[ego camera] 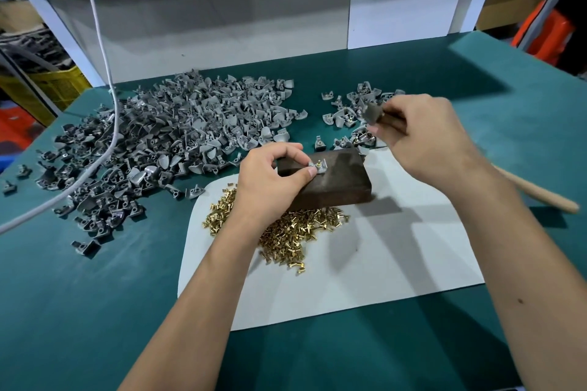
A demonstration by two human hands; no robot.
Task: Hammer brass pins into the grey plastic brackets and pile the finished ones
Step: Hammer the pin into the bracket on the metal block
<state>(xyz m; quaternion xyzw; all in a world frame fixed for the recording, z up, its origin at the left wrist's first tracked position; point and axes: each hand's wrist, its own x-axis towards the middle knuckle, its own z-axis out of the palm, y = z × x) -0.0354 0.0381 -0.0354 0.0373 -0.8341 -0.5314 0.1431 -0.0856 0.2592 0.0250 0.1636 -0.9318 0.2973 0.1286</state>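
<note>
on the green bench mat (413,355), the left hand (270,178) pinched a grey plastic bracket (319,166) with its brass pin (317,164) on a dark block (336,184), the right hand (422,133) gripped a wooden-handled hammer (373,111), and a skewed blow could have struck fingertips.

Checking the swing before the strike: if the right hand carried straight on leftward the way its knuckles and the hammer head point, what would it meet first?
Probably the grey bracket with its brass pin, which the left hand pinches on the dark block. The right hand grips the hammer above it; depth is uncertain.
</note>
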